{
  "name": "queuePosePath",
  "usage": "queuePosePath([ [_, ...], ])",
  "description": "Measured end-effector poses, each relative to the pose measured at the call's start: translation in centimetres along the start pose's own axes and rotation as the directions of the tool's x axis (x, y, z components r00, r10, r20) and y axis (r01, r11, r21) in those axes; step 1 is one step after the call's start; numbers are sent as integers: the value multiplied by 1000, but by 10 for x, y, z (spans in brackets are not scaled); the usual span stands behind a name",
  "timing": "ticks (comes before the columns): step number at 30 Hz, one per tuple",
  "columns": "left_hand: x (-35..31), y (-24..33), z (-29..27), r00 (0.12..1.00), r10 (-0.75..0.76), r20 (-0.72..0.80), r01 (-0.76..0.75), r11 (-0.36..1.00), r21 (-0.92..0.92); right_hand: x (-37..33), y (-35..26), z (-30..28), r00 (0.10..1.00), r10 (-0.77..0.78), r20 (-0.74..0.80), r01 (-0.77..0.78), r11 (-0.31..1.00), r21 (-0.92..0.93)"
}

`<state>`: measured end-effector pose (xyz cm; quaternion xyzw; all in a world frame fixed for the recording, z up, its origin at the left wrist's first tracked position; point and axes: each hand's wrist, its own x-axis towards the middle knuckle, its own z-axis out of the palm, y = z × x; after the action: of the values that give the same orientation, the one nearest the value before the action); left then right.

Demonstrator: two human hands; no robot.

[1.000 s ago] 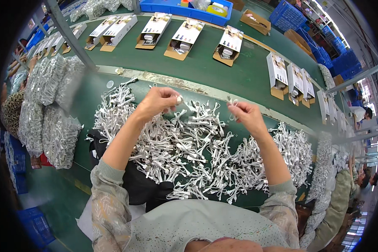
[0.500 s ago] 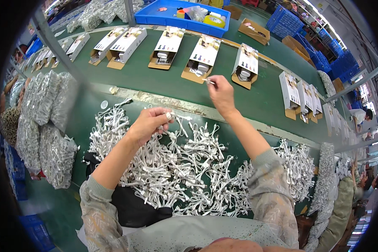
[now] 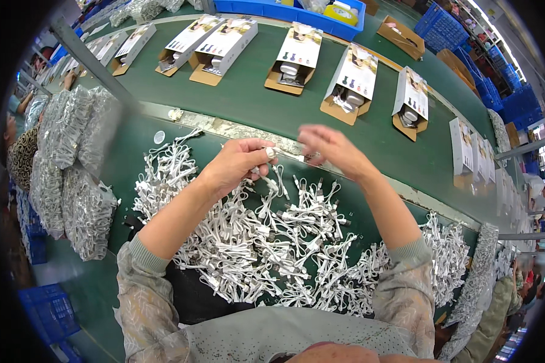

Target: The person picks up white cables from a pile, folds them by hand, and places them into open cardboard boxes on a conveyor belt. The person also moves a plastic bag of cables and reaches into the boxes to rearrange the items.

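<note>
My left hand point(image 3: 239, 164) is closed around a few white USB cables point(image 3: 271, 152), held over the front strip of the bench. Close to its right is my right hand point(image 3: 336, 151), its fingers smeared by motion, so whether it grips anything does not show. Under both forearms spreads a big heap of short white cables point(image 3: 236, 242), folded and tangled. Beyond my right hand, an open printed carton point(image 3: 358, 72) lies on the green belt point(image 3: 236, 103), with white cable and a white part showing in its mouth.
Similar open cartons point(image 3: 297, 48) lie in a row along the belt. A raised ledge point(image 3: 224, 127) divides belt from bench. Bagged cables point(image 3: 72, 139) are stacked at left beside a metal post point(image 3: 91, 60). A blue tray point(image 3: 260, 8) with tape stands behind.
My right hand has drawn back from a carton's mouth toward my left hand; the small white piece in its fingers is no longer discernible. The cartons have shifted right relative to the bench.
</note>
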<state>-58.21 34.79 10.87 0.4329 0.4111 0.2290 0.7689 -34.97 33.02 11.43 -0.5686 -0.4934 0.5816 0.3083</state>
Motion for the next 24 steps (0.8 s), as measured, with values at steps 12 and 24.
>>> queuePosePath([
  [12,40,23,-1,661,750,-33,-445,427,787,50,26,-44,949,168,-266,5,838,546],
  [24,228,16,-104,526,810,259,-354,-69,933,171,87,-122,727,220,-650,319,730,604],
])
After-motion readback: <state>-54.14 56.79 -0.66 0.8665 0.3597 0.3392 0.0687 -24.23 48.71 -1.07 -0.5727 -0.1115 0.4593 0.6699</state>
